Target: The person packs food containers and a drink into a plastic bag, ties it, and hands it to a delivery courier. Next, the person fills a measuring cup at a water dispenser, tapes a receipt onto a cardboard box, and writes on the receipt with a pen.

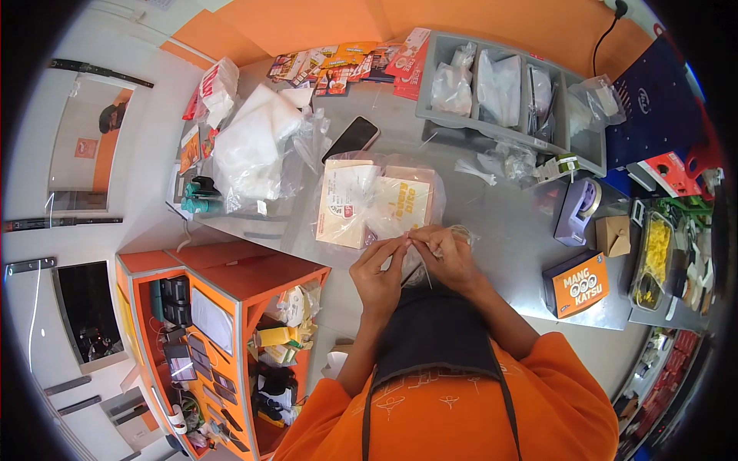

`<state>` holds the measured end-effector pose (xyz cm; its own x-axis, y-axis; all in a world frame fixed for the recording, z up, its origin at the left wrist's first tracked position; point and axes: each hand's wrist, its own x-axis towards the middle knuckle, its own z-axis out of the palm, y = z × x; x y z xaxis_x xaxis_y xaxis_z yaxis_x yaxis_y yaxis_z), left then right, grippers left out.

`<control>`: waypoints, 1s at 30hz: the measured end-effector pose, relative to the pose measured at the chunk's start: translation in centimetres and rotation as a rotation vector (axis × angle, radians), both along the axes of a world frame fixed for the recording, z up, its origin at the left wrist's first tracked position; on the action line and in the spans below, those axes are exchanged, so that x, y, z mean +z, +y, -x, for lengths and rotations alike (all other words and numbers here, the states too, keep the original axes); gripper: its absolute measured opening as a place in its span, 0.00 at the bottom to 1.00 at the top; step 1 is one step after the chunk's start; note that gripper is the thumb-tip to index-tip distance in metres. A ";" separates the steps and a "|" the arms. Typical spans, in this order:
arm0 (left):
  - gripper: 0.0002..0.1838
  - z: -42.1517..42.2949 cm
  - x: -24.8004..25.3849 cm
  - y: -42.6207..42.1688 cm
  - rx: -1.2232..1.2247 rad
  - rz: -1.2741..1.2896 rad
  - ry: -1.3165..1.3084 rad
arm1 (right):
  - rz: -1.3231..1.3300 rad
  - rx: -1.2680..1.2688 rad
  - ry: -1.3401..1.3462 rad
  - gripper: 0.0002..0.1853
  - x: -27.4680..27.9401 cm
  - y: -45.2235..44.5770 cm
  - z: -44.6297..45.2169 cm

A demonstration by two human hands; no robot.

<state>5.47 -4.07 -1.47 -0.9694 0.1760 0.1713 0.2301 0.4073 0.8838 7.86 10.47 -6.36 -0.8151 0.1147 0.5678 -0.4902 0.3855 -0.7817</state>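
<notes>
On the metal counter in front of me sits a clear plastic bag (374, 201) with two printed cardboard food boxes inside. The left box (344, 192) carries a paper label, and the right box (405, 201) has yellow lettering. At the bag's near edge, my left hand (378, 267) and my right hand (448, 257) meet fingertip to fingertip. Both are closed in a pinch on the gathered plastic of the bag. Exactly how the plastic runs between the fingers is hidden. Just beyond the bag lies a black phone (351, 140).
Stacked plastic bags (257, 142) lie at left, with flyers (330, 65) along the back. A grey divided bin (500, 92) stands back right. A tape dispenser (578, 211), an orange-and-black box (576, 284) and a food container (653, 257) are to the right. An orange cabinet (231, 269) adjoins at left.
</notes>
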 end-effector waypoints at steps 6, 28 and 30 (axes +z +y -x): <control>0.08 0.3 0.9 0.2 -0.019 -0.012 -0.037 | 0.174 0.128 -0.238 0.08 1.5 1.1 -0.1; 0.13 -1.2 -2.6 -0.2 -0.146 0.081 0.321 | -0.044 0.566 -0.964 0.06 7.2 3.8 5.6; 0.13 -1.0 -2.7 -0.1 -0.151 0.087 0.333 | -0.072 0.582 -0.924 0.06 6.5 3.7 5.5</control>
<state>6.44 -4.16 -4.21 -0.8247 0.3407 0.4513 0.5628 0.4166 0.7139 2.39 14.22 0.15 -0.8486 -0.4349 -0.3013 0.1522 0.3448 -0.9263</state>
